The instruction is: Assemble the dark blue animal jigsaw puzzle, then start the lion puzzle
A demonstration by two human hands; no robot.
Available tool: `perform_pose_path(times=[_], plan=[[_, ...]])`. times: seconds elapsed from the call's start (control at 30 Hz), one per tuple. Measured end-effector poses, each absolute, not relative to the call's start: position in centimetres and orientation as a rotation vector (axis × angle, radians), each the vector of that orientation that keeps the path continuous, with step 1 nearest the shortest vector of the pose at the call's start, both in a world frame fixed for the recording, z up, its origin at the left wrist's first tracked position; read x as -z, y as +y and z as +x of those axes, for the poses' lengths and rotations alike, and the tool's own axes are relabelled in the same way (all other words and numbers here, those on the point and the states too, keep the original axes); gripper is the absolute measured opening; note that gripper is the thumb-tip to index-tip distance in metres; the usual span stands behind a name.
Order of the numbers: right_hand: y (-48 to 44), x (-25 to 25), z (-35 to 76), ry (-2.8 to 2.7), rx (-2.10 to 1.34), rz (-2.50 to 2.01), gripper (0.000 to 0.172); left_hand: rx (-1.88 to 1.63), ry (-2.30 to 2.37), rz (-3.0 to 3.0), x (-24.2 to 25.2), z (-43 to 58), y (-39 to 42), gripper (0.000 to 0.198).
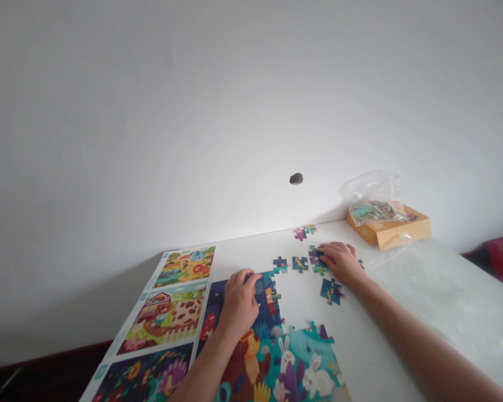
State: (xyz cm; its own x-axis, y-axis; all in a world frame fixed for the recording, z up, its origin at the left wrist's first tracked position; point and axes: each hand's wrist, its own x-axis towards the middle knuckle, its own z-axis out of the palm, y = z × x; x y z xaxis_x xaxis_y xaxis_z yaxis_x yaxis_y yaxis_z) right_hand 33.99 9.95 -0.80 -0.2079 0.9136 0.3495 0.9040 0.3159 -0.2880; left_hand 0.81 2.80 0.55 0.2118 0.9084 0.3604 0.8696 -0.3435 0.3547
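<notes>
A partly built jigsaw puzzle (276, 357) with rabbits and a teal and dark blue scene lies on the white table (423, 301). My left hand (240, 301) rests on its upper left part, fingers curled and pressing down on the joined pieces. My right hand (339, 259) lies further back and to the right, fingers bent over a loose dark blue piece (316, 252). Several loose pieces (299, 263) sit in a row between my hands, and one more loose piece (331, 291) lies just below my right wrist.
A reference sheet (167, 315) with three colourful pictures lies left of the puzzle. An orange box (396, 230) with a clear plastic bag of pieces (371, 204) on it stands at the back right. Two stray pieces (304, 231) lie near the wall, which has a dark mark (295, 178).
</notes>
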Motion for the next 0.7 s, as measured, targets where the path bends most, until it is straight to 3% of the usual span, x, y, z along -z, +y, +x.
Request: perform_pose_path(times=[0.3, 0.57, 0.7], plan=[[9.7, 0.2, 34.2, -2.096, -0.042, -1.618, 0.026, -0.797, 1.752, 2.389, -0.5, 0.8, 2.8, 0.056], [9.4, 0.2, 34.3, -2.092, -0.004, -1.640, 0.022, -0.849, 1.721, 2.414, -0.6, 0.8, 2.8, 0.040], [8.4, -0.8, 33.7, -2.159, -0.005, -1.576, 0.034, -0.870, 1.691, 2.414, -0.7, 0.8, 2.8, 0.042]])
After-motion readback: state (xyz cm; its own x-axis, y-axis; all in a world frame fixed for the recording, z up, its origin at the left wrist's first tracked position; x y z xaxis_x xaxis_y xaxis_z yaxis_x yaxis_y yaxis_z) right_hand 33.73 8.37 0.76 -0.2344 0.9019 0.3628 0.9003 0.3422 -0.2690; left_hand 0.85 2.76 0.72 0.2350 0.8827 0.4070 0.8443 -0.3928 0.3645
